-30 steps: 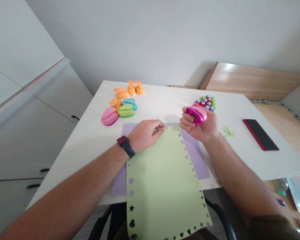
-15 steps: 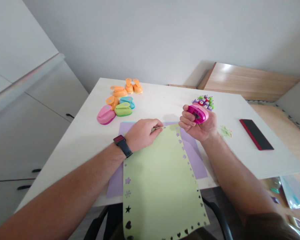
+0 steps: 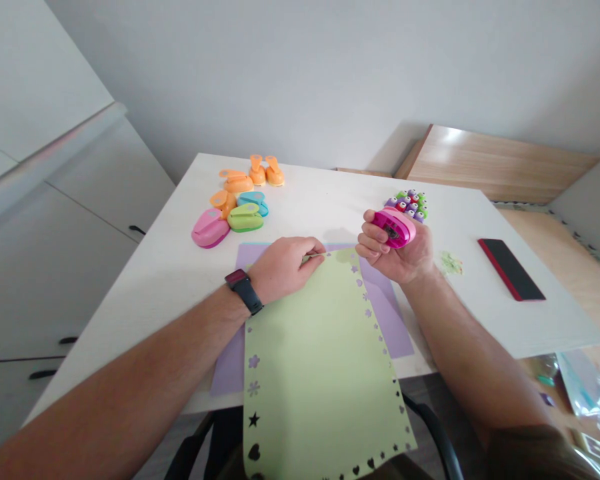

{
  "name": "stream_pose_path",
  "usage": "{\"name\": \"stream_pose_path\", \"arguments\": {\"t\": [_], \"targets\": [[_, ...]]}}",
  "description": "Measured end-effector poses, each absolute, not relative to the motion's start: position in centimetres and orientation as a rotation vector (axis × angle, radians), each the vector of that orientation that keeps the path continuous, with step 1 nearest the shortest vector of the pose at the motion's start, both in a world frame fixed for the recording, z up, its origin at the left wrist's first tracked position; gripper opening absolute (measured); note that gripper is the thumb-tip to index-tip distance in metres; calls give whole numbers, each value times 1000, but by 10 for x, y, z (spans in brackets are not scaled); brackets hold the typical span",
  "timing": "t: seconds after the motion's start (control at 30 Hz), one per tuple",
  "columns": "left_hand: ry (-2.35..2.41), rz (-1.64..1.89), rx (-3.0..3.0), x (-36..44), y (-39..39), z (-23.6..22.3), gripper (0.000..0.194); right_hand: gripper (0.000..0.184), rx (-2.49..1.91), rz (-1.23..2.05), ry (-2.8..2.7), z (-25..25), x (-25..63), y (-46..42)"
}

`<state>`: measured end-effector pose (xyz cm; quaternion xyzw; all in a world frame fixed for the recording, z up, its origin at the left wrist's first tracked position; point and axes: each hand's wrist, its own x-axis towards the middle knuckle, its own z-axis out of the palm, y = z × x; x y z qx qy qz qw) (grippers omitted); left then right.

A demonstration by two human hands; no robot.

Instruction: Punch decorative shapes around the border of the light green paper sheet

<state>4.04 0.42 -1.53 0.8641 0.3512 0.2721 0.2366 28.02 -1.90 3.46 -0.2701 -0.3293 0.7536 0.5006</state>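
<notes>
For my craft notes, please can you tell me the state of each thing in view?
Left hand: pinching something thin, too small to identify
Right hand: gripping pink craft punch
Pink craft punch: held up, off table
Green paper sheet: punched shapes along edges, overhanging table edge
Lilac paper sheet: flat, under green sheet
Black and red phone: lying flat on table

We're looking in on what's shaping up as a home craft corner: white cupboards (image 3: 55, 267) are flanking a white table (image 3: 330, 193), colourful paper punches (image 3: 245, 217) are crowding its far end, and pale wooden boards (image 3: 495, 163) are standing beyond.
</notes>
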Motion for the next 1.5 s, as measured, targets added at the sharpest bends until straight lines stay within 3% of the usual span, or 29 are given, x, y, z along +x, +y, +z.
{"name": "stream_pose_path", "arguments": {"t": [0.83,1.5], "targets": [[971,725,2373,40,4,-15,20,45,-729,1843,-758,41,275,-20],[957,725,2377,40,4,-15,19,23,-599,1864,-671,37,275,-21]]}}
